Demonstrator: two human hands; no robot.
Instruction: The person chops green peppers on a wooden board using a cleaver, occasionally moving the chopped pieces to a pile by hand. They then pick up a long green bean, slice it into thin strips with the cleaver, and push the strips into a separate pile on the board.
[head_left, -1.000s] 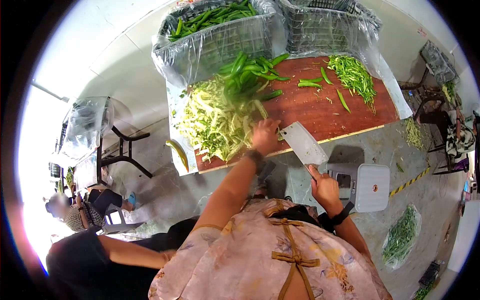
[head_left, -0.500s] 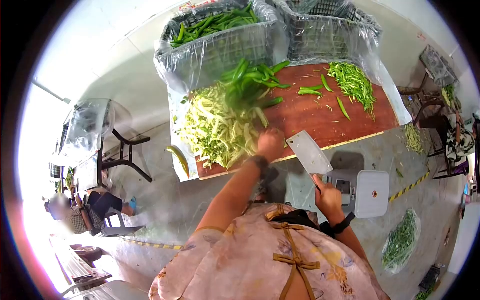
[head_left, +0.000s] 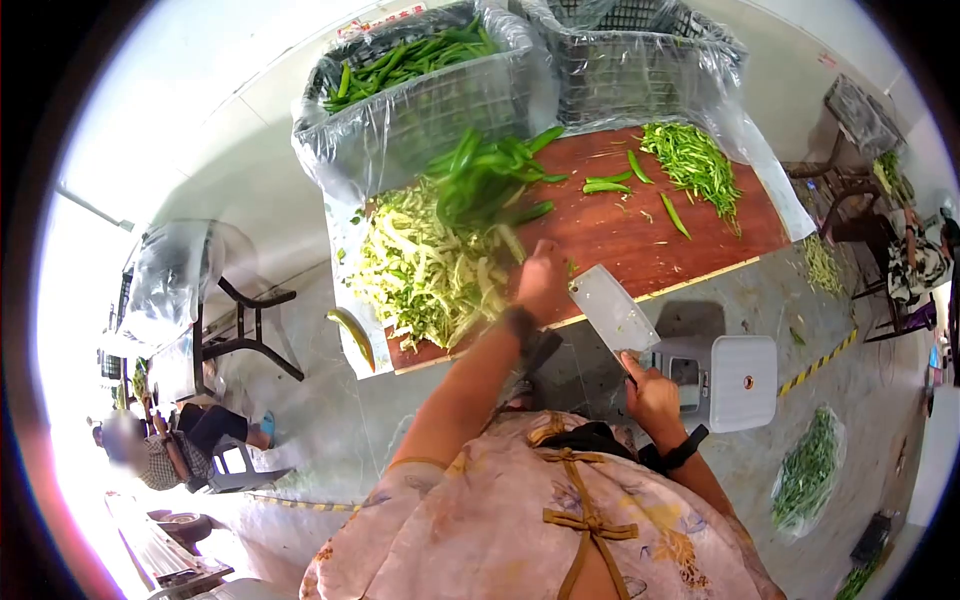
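My right hand [head_left: 655, 400] is wrapped round the handle of a cleaver [head_left: 613, 310], its broad blade angled up over the near edge of the red-brown tabletop [head_left: 610, 240]. My left hand [head_left: 543, 283] is at the same edge, left of the blade, with its fingers curled; what they may hold is hidden. Beside it on the left lies a large heap of pale pepper pieces [head_left: 425, 265]. Whole green peppers [head_left: 485, 180], partly blurred, are piled just beyond. A few loose peppers [head_left: 605, 185] and a heap of thin green pepper strips [head_left: 690, 165] lie to the right.
Behind the table stand a plastic-lined crate of green peppers [head_left: 410, 65] and another lined crate [head_left: 640, 75]. A grey-white stool [head_left: 743, 385] is at my right, near a bag of greens [head_left: 808, 475]. People sit at far left and far right.
The view has shifted slightly, so the table and crates appear a little further left. My left hand has moved slightly on the table edge; my right hand still holds the cleaver.
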